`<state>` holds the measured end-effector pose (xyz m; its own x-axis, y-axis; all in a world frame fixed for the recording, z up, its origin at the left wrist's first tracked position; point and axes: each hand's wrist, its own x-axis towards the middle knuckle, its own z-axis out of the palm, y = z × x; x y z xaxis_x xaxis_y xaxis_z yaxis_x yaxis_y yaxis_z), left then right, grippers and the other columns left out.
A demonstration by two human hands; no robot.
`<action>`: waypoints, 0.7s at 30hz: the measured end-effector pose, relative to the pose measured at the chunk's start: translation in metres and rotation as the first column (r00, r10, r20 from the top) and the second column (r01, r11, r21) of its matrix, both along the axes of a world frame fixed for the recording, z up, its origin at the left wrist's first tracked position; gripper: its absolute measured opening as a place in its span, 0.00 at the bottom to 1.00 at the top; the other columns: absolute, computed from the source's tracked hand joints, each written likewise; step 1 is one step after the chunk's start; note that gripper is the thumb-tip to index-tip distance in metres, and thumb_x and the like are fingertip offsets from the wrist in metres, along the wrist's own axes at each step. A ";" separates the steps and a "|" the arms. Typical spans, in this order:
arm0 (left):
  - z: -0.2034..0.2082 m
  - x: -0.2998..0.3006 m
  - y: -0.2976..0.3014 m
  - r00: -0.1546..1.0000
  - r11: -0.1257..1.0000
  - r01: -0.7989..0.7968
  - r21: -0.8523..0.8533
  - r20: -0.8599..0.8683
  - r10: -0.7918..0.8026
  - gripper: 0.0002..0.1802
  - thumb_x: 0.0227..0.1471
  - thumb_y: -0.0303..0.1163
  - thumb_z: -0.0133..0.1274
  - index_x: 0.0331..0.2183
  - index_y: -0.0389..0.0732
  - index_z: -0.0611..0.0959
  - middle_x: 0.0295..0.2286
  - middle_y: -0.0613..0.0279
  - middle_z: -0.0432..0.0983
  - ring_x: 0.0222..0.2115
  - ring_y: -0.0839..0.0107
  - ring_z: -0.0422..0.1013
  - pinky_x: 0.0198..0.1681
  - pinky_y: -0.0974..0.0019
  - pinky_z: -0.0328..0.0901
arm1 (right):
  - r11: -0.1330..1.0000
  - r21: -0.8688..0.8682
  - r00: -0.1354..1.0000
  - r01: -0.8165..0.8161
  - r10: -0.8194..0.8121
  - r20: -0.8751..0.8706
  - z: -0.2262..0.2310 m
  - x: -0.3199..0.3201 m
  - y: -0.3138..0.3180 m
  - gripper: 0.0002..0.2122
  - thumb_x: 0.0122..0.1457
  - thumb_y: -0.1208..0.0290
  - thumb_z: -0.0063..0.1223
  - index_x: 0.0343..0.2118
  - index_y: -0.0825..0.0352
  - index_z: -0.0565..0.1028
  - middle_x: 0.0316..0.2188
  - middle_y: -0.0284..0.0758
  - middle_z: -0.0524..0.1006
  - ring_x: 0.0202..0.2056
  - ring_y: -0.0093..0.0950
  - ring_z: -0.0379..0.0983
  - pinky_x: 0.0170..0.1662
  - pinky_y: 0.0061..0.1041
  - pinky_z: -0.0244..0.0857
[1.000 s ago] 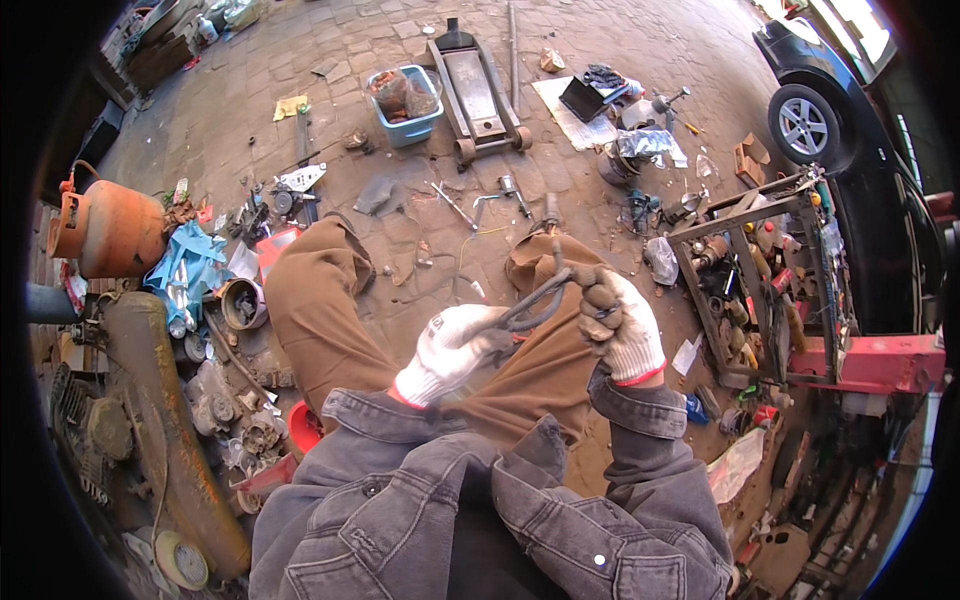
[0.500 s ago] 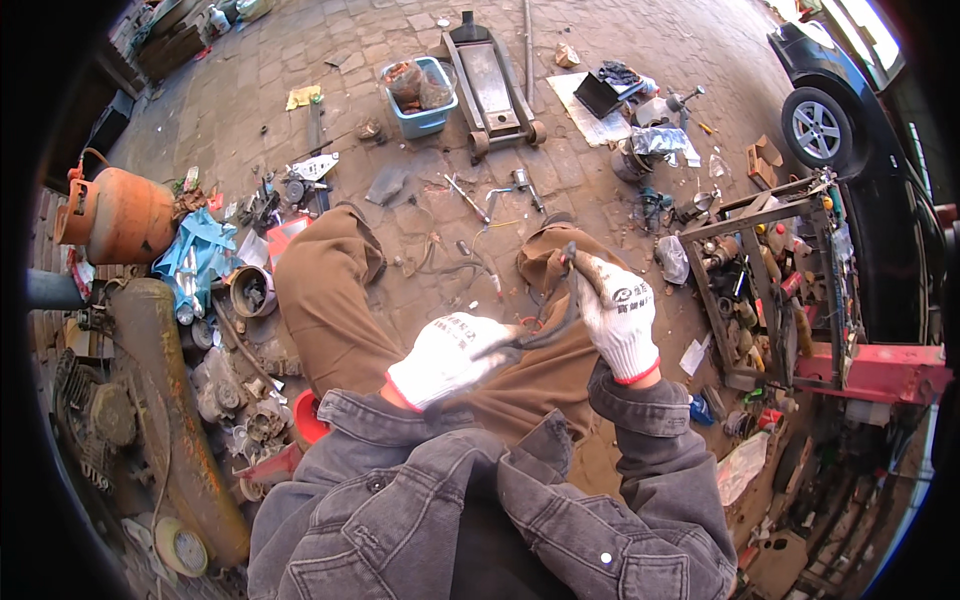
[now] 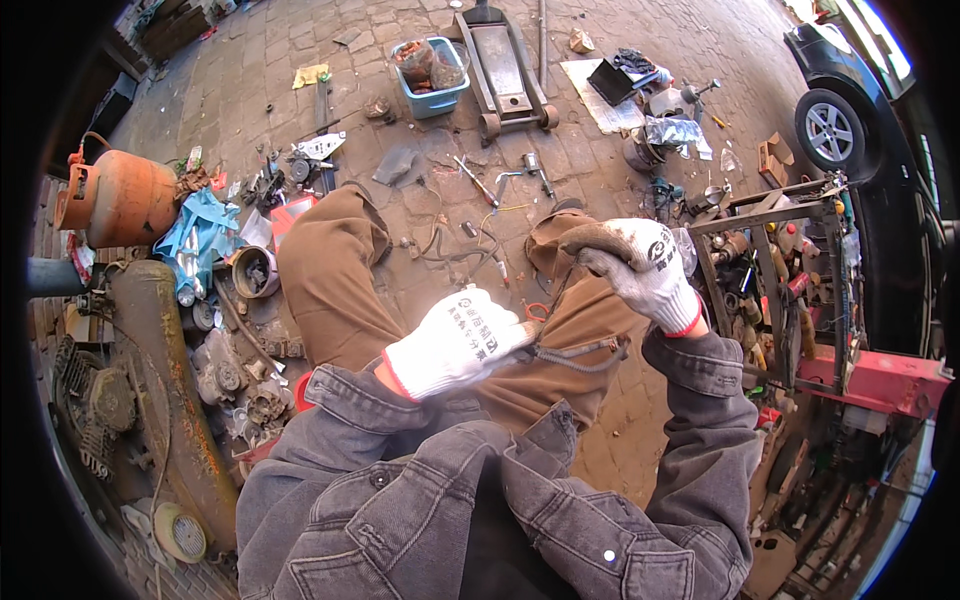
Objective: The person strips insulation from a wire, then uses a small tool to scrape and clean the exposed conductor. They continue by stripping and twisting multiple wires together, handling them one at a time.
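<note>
My left hand [image 3: 455, 340], in a white glove with a red cuff, is closed around a dark cable in ribbed sleeving [image 3: 580, 355]. The cable's free part sticks out past my fingertips and lies across my right thigh, bending back on itself near a connector-like end. Above my right knee is my gloved right hand [image 3: 640, 265], its fingers curled and pressed together. What they hold, if anything, is hidden. Close to my left fingertips an orange-red loop of wire [image 3: 538, 312] shows against the brown trousers.
Between my feet lie loose wires [image 3: 440, 245], a pen-like tool [image 3: 478, 182] and a metal tool [image 3: 538, 173]. Ahead stand a blue bin [image 3: 440, 100] and a floor jack [image 3: 505, 70]. An orange gas cylinder [image 3: 125, 200] is at left, a cluttered metal frame [image 3: 770, 290] at right.
My right hand has let go of the cable's end and moved right and upward. The cable now droops over my thigh from my left hand, which keeps its hold.
</note>
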<state>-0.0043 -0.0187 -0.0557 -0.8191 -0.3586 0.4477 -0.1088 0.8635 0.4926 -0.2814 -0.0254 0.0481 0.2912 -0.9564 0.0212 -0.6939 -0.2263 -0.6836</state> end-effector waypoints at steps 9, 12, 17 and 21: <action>0.009 -0.019 0.003 0.998 0.943 0.063 0.327 -0.006 -0.065 0.19 0.53 0.39 0.60 0.47 0.47 0.81 0.34 0.60 0.78 0.33 0.58 0.74 0.38 0.55 0.69 | 0.947 -0.207 0.933 -0.244 0.171 -0.317 0.011 0.022 0.000 0.12 0.56 0.72 0.62 0.44 0.61 0.82 0.33 0.37 0.83 0.34 0.40 0.80 0.38 0.33 0.74; 0.013 -0.023 0.003 0.998 0.966 0.054 0.254 -0.025 -0.049 0.20 0.52 0.38 0.60 0.47 0.45 0.80 0.29 0.60 0.77 0.29 0.58 0.73 0.36 0.56 0.68 | 0.968 -0.187 0.925 -0.166 0.087 -0.371 0.003 0.019 -0.012 0.12 0.60 0.67 0.57 0.46 0.58 0.81 0.33 0.34 0.83 0.34 0.36 0.81 0.37 0.32 0.74; 0.022 -0.020 0.003 0.981 0.979 -0.194 -0.060 0.014 0.195 0.23 0.49 0.32 0.57 0.49 0.40 0.78 0.23 0.59 0.73 0.24 0.63 0.70 0.31 0.60 0.66 | 0.908 0.354 0.958 0.225 -0.272 0.090 -0.024 -0.012 -0.021 0.10 0.64 0.71 0.53 0.44 0.68 0.81 0.33 0.38 0.83 0.36 0.26 0.80 0.40 0.26 0.73; 0.026 -0.018 0.003 0.926 0.953 -0.303 0.001 0.238 0.294 0.29 0.47 0.25 0.54 0.54 0.37 0.75 0.21 0.58 0.72 0.24 0.61 0.70 0.31 0.60 0.64 | 0.942 0.282 0.980 0.182 -0.152 -0.125 -0.063 -0.021 -0.026 0.12 0.64 0.67 0.53 0.44 0.67 0.81 0.35 0.40 0.83 0.38 0.31 0.81 0.42 0.31 0.72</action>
<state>-0.0226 -0.0152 -0.0301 -0.7509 -0.6153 0.2399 -0.4740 0.7550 0.4530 -0.3029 -0.0515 -0.0151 0.1131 -0.9516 -0.2856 -0.7725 0.0966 -0.6276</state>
